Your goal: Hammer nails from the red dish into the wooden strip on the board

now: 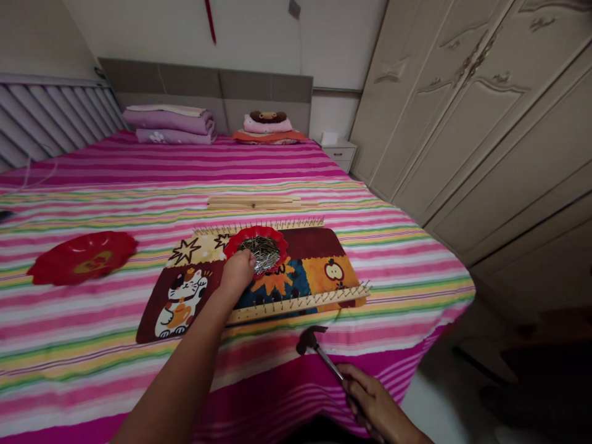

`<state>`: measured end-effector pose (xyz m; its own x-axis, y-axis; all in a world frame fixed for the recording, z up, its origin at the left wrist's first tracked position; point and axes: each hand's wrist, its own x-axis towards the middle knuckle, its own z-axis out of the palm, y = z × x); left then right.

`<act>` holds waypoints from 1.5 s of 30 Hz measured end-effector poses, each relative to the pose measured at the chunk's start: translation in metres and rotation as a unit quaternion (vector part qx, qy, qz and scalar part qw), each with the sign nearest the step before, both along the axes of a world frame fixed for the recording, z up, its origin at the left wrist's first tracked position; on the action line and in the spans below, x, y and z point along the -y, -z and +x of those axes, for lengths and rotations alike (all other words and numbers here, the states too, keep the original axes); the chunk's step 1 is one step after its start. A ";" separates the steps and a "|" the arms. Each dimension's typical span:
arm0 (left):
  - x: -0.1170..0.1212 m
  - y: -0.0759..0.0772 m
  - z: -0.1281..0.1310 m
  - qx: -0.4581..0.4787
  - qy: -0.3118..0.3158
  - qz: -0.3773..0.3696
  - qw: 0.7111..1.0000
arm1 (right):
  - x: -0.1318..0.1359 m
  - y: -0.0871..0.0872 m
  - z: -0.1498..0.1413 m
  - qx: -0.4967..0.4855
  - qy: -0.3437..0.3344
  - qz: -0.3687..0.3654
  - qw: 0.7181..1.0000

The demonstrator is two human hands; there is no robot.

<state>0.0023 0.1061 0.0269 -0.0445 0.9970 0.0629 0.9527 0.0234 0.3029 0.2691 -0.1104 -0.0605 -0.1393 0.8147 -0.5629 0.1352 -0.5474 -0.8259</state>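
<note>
My left hand [239,269] reaches over the near left rim of a red scalloped bowl [234,240], its fingers closed at the pile of nails [264,253]. What the fingertips pinch, if anything, is hidden. In my right hand [370,398] is a claw hammer [311,340], gripped by the handle, its head low over the bed's near edge. Between the two hands lies a wooden strip [300,302] with a row of nails standing in it, several leaning. A second nail-studded strip [300,224] runs behind the bowl. Under them spreads a patterned mat [314,243].
A red scalloped plate [83,258] lies on the striped bedsheet [83,320] to the left. Bare wooden strips [259,202] rest beyond the mat. Folded bedding [171,125] sits by the headboard [185,80]. A wardrobe [462,111] stands along the right side.
</note>
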 end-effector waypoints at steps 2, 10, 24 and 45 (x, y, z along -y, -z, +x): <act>-0.002 -0.002 -0.006 0.064 -0.021 0.005 0.998 | 0.000 0.002 0.000 -0.002 0.005 0.001 1.000; 0.020 -0.008 -0.026 0.509 -0.032 -0.045 0.859 | 0.000 0.010 0.003 0.011 0.017 -0.012 1.000; 0.063 0.013 -0.042 0.409 -0.062 -0.030 0.910 | 0.002 -0.003 0.001 0.047 0.029 -0.012 0.998; 0.040 0.012 -0.011 0.027 0.142 -0.126 0.981 | -0.001 0.000 0.004 0.028 0.009 -0.029 0.999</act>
<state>-0.0090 0.0662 0.0148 0.2411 0.9533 -0.1820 0.9141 -0.1601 0.3726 0.2730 -0.1098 -0.0601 -0.0915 0.7826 -0.6158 0.1708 -0.5969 -0.7840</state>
